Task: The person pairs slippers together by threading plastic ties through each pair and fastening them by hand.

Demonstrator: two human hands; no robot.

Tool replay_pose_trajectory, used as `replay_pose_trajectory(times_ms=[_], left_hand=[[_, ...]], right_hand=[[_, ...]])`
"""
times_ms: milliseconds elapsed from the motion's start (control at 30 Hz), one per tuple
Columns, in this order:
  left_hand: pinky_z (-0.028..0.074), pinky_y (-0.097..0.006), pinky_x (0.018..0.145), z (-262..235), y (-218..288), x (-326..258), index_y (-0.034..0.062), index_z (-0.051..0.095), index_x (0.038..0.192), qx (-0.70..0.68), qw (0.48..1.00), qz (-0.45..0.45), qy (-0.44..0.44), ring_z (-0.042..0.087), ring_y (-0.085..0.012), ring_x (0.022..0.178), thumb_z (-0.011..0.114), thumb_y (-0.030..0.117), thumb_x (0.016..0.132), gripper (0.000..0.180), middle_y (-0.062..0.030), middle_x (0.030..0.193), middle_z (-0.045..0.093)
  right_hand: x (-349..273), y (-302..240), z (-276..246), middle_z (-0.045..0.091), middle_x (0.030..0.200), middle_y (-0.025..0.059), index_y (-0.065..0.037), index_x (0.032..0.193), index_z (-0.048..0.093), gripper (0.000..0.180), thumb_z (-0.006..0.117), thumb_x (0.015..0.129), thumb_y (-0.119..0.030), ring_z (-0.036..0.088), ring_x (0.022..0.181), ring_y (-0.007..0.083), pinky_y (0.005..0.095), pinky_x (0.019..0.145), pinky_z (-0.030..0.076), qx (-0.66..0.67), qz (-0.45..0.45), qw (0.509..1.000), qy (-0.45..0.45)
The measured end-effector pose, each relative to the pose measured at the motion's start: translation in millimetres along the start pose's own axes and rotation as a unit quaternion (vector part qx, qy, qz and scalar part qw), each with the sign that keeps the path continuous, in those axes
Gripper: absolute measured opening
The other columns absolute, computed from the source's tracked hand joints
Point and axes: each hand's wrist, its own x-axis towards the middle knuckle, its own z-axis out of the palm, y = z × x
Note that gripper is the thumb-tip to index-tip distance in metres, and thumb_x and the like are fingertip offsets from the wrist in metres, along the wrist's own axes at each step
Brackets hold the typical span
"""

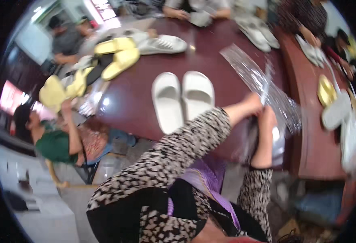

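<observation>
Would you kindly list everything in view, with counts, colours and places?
Near slippers: two, white, side by side on the main table
Yellow slippers: at least four, yellow, left
Dark slipper: at least one, black, among the yellow ones
Striped slipper: one, greyish white, upper left of centre
Far slippers: two, whitish, upper right
Plastic wrap: uncounted, clear, right of centre
Main table: one, dark red, centre
Side table: one, reddish brown, right
Co-workers: at least five, varied clothing, around
Sleeves: two, black and beige, below
Left hand: one, bare, beside the plastic
Right hand: one, bare, beside the left
</observation>
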Motion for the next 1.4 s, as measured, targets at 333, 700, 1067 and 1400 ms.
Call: replay_pose_trajectory(times_ms=[333,700,1067,1400], left_hand=[[0.046,-0.036,0.038,-12,21,-27,-0.0053,0.061,0.062,-0.001,0.998,-0.055,0.015,0.058,-0.0221,0.042,0.063,0.01,0.074,0.02,-0.0131,0.054,0.06],[0.025,-0.029,0.032,-66,29,-137,0.0066,0.042,0.056,-0.239,0.957,-0.149,-0.07,0.037,-0.0134,0.037,0.05,0.007,0.073,0.018,-0.0053,0.049,0.042],[0.025,-0.024,0.033,-161,-25,-288,0.0085,0.045,0.075,-0.518,0.848,-0.037,-0.111,0.035,-0.0091,0.04,0.047,0.002,0.08,0.008,-0.0016,0.058,0.043],[0.042,-0.026,0.041,-228,-43,-354,0.0067,0.048,0.086,-0.595,0.784,0.142,0.107,0.051,-0.0107,0.051,0.05,0.011,0.09,0.007,-0.0033,0.07,0.054]], right_hand=[[-4,-1,-2,0.063,0.087,0.0178,-0.004,0.088,0.056,0.023,0.053,0.086,-0.027,0.059,0.085,0.0379,0.0459,0.071,0.046,0.021,-0.01,1.0,-0.017],[4,2,11,0.062,0.086,0.0207,-0.002,0.088,0.058,0.021,0.051,0.083,-0.022,0.059,0.083,0.0398,0.048,0.07,0.046,0.014,-0.019,0.998,0.056],[4,2,16,0.062,0.088,0.0207,-0.002,0.09,0.059,0.021,0.048,0.084,-0.02,0.059,0.083,0.039,0.0483,0.07,0.046,-0.053,-0.023,0.995,0.075],[7,5,-9,0.062,0.087,0.0225,0.002,0.094,0.06,0.024,0.052,0.085,-0.019,0.058,0.08,0.0408,0.0453,0.07,0.045,0.002,-0.043,0.999,0.029]])
